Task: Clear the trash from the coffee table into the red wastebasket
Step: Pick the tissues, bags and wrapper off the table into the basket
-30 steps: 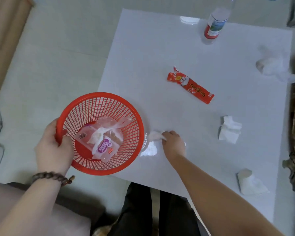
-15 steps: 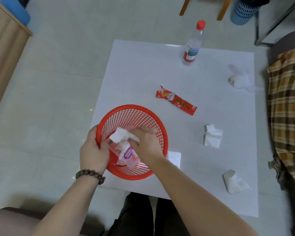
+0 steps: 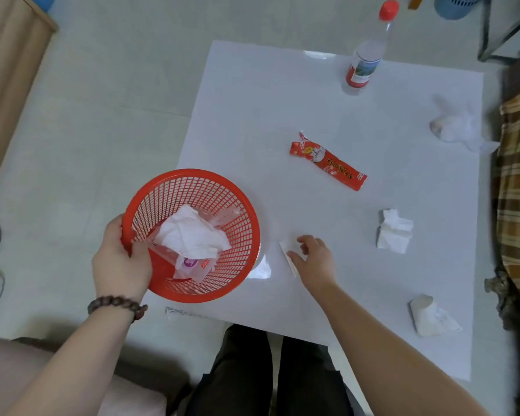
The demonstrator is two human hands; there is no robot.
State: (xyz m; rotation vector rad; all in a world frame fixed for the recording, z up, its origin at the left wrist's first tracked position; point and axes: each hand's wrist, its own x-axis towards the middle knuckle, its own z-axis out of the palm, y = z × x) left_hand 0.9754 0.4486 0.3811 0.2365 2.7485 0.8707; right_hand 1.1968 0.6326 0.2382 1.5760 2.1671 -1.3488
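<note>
My left hand (image 3: 119,259) grips the rim of the red wastebasket (image 3: 240,211), held at the white coffee table's (image 3: 252,100) near left corner. Inside lie a crumpled white tissue (image 3: 189,235) and a clear plastic wrapper (image 3: 192,264). My right hand (image 3: 314,258) rests on the table just right of the basket, fingers spread over a small flat white paper (image 3: 287,253). On the table lie a red snack wrapper (image 3: 327,160), a crumpled tissue (image 3: 394,231), a folded tissue (image 3: 431,316) near the front right, a wad of clear plastic (image 3: 455,126) at the right edge and a bottle (image 3: 367,58).
A plaid cloth (image 3: 517,190) lies along the table's right side. A wooden cabinet (image 3: 9,55) stands at the far left and a blue basket (image 3: 455,6) at the top right. Pale tiled floor (image 3: 102,100) spreads left of the table. My dark-trousered legs (image 3: 270,370) are below the near edge.
My right hand dropped the white tissue into the basket and moved back out to the table, onto the flat paper. The basket shifted slightly left, held by my left hand.
</note>
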